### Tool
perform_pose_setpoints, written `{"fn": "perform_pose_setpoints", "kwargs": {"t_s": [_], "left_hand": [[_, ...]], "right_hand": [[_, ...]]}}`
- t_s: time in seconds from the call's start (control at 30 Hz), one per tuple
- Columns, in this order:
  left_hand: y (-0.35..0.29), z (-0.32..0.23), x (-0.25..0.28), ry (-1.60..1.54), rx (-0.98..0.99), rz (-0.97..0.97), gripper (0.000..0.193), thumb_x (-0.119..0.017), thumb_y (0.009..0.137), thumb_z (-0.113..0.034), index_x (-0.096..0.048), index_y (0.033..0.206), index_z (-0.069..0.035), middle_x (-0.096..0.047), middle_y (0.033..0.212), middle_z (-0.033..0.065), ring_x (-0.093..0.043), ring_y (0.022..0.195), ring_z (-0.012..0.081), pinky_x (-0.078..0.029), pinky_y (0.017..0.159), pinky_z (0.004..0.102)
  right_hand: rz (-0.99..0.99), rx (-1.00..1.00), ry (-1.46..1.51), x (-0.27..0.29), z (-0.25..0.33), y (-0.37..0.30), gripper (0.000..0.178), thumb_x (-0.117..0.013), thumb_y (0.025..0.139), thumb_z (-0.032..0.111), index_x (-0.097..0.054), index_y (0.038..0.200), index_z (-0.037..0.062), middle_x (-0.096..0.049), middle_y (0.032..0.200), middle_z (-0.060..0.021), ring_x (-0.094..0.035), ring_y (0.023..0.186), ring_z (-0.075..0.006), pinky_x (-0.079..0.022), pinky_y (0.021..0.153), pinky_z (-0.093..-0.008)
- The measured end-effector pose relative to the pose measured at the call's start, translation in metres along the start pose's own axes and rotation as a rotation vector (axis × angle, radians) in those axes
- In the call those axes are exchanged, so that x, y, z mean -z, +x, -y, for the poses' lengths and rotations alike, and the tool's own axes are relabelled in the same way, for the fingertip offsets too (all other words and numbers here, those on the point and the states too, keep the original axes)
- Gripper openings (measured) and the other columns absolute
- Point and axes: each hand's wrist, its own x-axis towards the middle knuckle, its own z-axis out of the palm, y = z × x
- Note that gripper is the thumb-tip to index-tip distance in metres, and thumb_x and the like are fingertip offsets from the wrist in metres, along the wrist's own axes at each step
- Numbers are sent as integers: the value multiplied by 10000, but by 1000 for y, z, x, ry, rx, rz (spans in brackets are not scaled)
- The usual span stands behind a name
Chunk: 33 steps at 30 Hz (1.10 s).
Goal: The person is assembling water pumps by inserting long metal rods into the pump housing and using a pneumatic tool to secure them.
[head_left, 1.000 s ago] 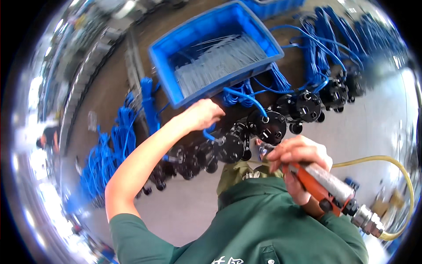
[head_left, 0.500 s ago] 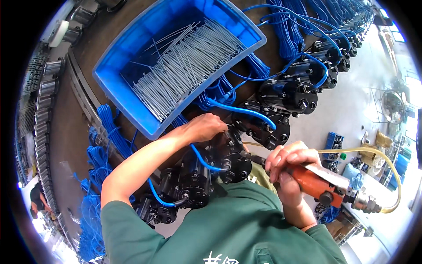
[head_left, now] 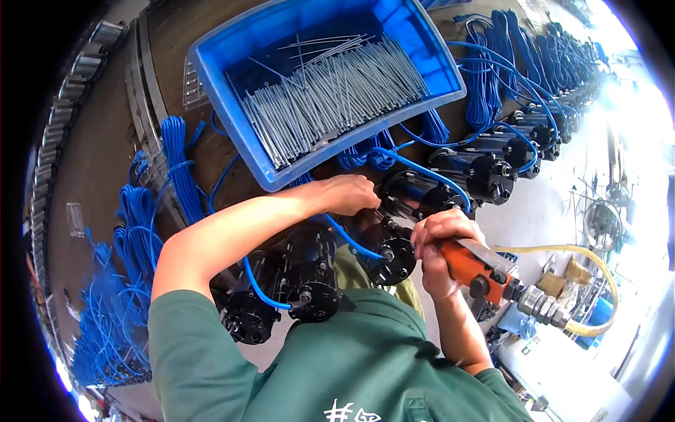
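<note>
My right hand (head_left: 444, 235) is wrapped round an orange air screwdriver (head_left: 472, 269), whose hose end points to the right. The driver's front end is hidden by my fingers, close to the end face of a black cylindrical motor (head_left: 391, 254) with a blue cable. My left hand (head_left: 354, 195) is closed at the far end of that motor. Its fingertips are partly hidden, so what they pinch cannot be made out. Just beyond my left hand, a blue plastic bin (head_left: 271, 179) holds many long thin metal bolts (head_left: 337, 98).
More black motors (head_left: 309, 278) stand to the left, and others (head_left: 478, 176) run in a row to the far right. Blue cable bundles (head_left: 181, 169) lie along the brown bench (head_left: 98, 176). A yellowish air hose (head_left: 613, 281) loops at the right. Metal cylinders (head_left: 88, 63) line the left side.
The view has shifted, so the bin and motors appear further right. My left hand stays at the motor's far end. My right hand keeps the air screwdriver at its near face.
</note>
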Motion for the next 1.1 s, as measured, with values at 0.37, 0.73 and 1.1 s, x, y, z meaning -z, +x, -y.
{"fn": "perform_pose_setpoints", "kwargs": {"t_s": [0.37, 0.73, 1.1], "left_hand": [[-44, -16, 22, -281, 224, -556, 175, -595, 897, -74, -687, 1020, 9, -692, 928, 241, -669, 887, 415, -542, 792, 446], [-111, -45, -54, -167, 349, -471, 160, -717, 792, -185, -701, 775, -26, -679, 819, 156, -674, 823, 379, -552, 738, 483], [-83, -22, -67, -158, 40, -549, 110, -709, 777, -142, -686, 816, -42, -673, 799, 152, -665, 777, 342, -541, 664, 435]], "right_hand": [[96, 96, -70, 4, -17, 1, 196, -678, 807, 58, -609, 969, -28, -626, 867, -148, -612, 660, -168, -543, 572, -277], [80, 115, 120, -10, 50, -10, 296, -707, 888, 121, -540, 1115, 32, -533, 889, -91, -532, 561, -152, -484, 573, -331], [222, 180, 174, -25, 74, -21, 264, -661, 841, 36, -561, 1084, 14, -585, 842, -95, -589, 567, -168, -541, 571, -339]]}}
